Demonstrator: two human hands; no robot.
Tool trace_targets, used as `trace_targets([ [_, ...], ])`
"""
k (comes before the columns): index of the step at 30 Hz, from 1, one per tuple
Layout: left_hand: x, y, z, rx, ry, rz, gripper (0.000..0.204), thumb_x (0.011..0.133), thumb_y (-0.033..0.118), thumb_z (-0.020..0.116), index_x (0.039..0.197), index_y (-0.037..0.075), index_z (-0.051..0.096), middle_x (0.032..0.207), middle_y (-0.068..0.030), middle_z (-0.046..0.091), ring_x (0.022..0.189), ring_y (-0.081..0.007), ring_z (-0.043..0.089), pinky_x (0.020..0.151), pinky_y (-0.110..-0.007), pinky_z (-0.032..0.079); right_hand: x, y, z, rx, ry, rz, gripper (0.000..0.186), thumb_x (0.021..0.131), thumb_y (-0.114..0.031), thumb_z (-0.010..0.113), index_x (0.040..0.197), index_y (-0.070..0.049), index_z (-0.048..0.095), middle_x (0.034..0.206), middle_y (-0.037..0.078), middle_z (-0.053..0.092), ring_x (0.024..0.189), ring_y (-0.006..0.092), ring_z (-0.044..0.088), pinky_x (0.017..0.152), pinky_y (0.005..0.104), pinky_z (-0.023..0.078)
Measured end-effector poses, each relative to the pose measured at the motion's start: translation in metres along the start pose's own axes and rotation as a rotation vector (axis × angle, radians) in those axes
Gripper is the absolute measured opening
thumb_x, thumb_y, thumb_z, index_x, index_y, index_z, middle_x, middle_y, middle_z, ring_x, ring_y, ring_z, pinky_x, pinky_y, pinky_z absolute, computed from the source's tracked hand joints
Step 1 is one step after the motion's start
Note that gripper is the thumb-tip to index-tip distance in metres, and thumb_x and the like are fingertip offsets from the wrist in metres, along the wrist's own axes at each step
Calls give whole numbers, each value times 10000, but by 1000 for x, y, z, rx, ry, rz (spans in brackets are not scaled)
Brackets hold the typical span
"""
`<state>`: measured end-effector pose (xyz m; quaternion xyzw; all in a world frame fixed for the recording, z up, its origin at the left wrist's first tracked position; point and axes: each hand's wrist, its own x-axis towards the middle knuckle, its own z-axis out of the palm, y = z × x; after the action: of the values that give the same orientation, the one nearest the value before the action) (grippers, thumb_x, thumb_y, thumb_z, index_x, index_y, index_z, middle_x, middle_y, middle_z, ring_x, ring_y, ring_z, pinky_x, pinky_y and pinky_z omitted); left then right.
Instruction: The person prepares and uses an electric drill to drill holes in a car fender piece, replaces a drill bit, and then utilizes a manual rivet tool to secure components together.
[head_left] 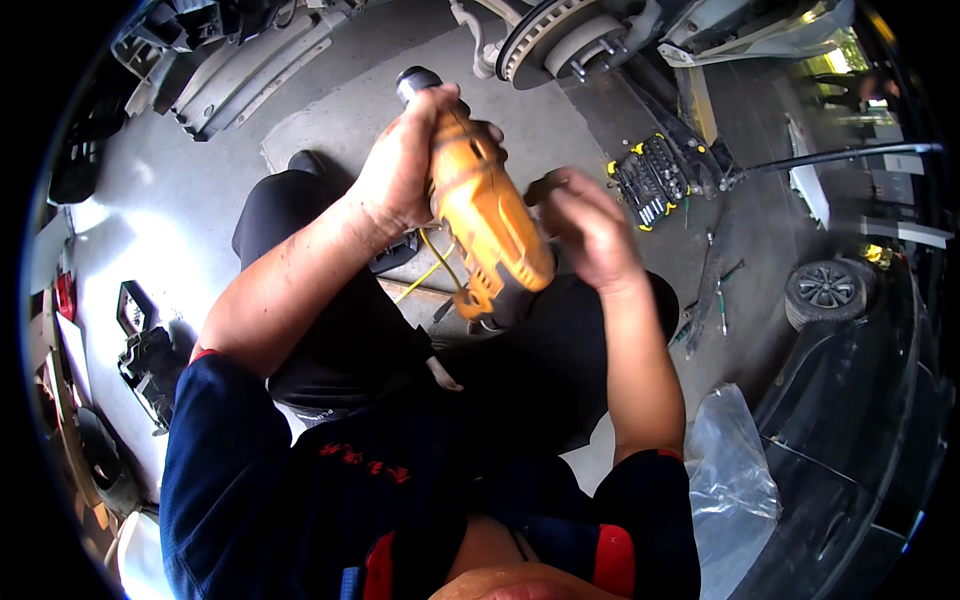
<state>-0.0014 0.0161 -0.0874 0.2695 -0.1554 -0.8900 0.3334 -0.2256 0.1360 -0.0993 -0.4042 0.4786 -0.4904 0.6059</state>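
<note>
My left hand [405, 165] grips an orange power tool [490, 215] around its upper part, just behind the dark, metal-tipped front end [415, 82]. The tool is held tilted above my bent legs, its wider rear end toward the lower right. My right hand [595, 225] is beside the tool's right side, fingers bent and smeared by motion; whether it touches the tool is unclear. A thin yellow cord or hose [428, 268] shows behind the tool.
A brake disc [530, 40] hangs on suspension parts ahead. An open socket set [648, 180], long tools [722, 305], a wheel [827, 292] and plastic sheeting [730, 470] lie rightward beside a dark car panel [840, 420]. Black parts [145, 370] and grey panels [250, 75] lie left and ahead.
</note>
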Motion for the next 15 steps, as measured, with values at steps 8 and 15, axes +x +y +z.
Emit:
trace_targets([
  [8, 35, 12, -23, -86, 158, 155, 419, 1029, 457, 559, 1097, 44, 537, 904, -122, 624, 809, -254, 628, 787, -435, 573, 17, 48, 62, 726, -175, 111, 892, 947, -729, 445, 1433, 17, 501, 1190, 240, 632, 893, 243, 592, 661, 324, 477],
  [15, 44, 16, -37, -50, 217, 208, 481, 1034, 495, 516, 1084, 18, 555, 906, -160, 687, 815, -287, 689, 846, -441, 586, 24, 47, 76, 896, -337, 198, 994, 920, -840, 418, 1504, -35, 439, 1217, 261, 618, 885, 225, 599, 664, 345, 517],
])
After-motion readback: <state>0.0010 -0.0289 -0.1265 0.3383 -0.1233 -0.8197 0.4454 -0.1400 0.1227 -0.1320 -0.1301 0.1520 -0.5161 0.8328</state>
